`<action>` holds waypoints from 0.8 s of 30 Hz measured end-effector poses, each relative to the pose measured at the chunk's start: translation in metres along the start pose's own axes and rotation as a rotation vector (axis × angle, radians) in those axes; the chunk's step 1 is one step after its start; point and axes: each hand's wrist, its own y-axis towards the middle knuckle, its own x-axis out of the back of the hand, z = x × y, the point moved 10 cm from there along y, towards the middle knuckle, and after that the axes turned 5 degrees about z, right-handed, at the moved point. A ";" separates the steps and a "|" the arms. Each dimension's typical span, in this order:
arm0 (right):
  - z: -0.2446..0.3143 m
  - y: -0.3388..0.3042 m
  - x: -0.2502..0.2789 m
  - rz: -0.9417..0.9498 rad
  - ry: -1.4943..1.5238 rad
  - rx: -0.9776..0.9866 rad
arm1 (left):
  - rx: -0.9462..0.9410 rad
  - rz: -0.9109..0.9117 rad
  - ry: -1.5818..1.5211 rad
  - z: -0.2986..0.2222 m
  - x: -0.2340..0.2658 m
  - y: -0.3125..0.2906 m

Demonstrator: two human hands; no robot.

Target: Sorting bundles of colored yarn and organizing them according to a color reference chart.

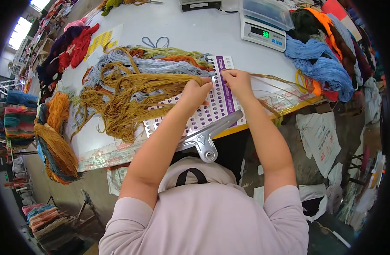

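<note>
My left hand (197,92) is closed round one end of a mustard-brown yarn hank (131,91), whose loose strands spread leftward over the table. Just to its right, my right hand (238,81) is closed, fingertips pinched together over the card. Thin brown yarn strands (273,80) run rightward from behind it; its fingers hide what they hold. Beneath both hands lies a white-and-purple card (222,100) punched with rows of round holes. A large silver metal clip (207,138) sits at the card's near edge. Light grey-blue yarn (118,59) and green and orange hanks lie beyond the mustard one.
A digital scale (263,36) with a clear plastic tray stands at the far right. Blue yarn (322,63) is heaped beside it. Red yarn (79,44) lies at the far left, and orange-and-dark hanks (54,140) hang over the left edge. Yellow edging (301,106) marks the table's near side.
</note>
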 end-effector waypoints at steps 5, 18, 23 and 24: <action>0.000 0.001 -0.003 -0.087 -0.102 0.052 | -0.239 -0.060 0.356 -0.011 0.000 0.037; 0.016 -0.017 -0.003 -0.024 -0.079 0.267 | 0.014 -0.162 0.341 0.002 0.012 0.054; 0.039 -0.023 -0.007 -0.009 -0.491 0.383 | -0.171 -0.444 0.381 -0.031 0.092 0.024; 0.037 -0.022 -0.003 -0.018 -0.489 0.377 | -0.160 -0.490 0.033 -0.034 0.107 0.011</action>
